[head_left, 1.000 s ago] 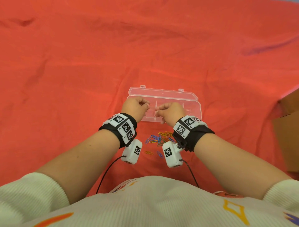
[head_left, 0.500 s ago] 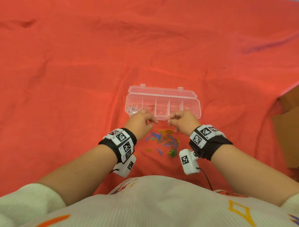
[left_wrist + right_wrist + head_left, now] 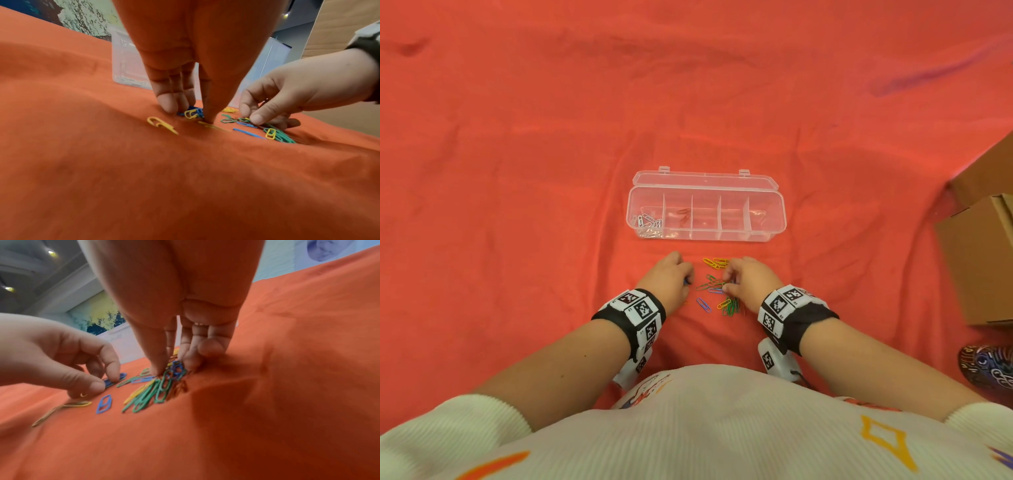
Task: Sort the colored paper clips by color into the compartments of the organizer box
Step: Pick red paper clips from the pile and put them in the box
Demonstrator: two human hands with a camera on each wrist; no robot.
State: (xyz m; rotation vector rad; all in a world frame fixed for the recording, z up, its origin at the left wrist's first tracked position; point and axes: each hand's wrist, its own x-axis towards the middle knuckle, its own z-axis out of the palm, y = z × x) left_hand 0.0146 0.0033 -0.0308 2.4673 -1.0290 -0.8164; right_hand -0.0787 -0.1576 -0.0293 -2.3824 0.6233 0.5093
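Observation:
A clear organizer box [image 3: 774, 219] lies open on the red cloth, its lid folded back. White clips [image 3: 649, 224] fill its leftmost compartment and a few red ones [image 3: 683, 216] lie in the second. The loose pile of colored paper clips [image 3: 717, 291] sits in front of the box, with yellow ones [image 3: 715, 263] at the far edge and a green bunch [image 3: 731, 306] at the near one. My left hand [image 3: 688, 279] is at the pile's left edge; its thumb and forefinger pinch a blue clip [image 3: 114, 380]. My right hand [image 3: 726, 282] digs into the pile's right side, fingers pinching a blue clip [image 3: 176, 369].
A red cloth [image 3: 517, 171] covers the whole surface, with soft folds. An open cardboard box [image 3: 983, 253] stands at the right edge. A dark patterned object [image 3: 989, 366] lies below it. Single yellow [image 3: 160, 124] and blue [image 3: 703, 304] clips lie apart from the pile.
Both hands have drawn back from above the organizer box towards me and come down onto the clip pile. The box's compartments are now uncovered.

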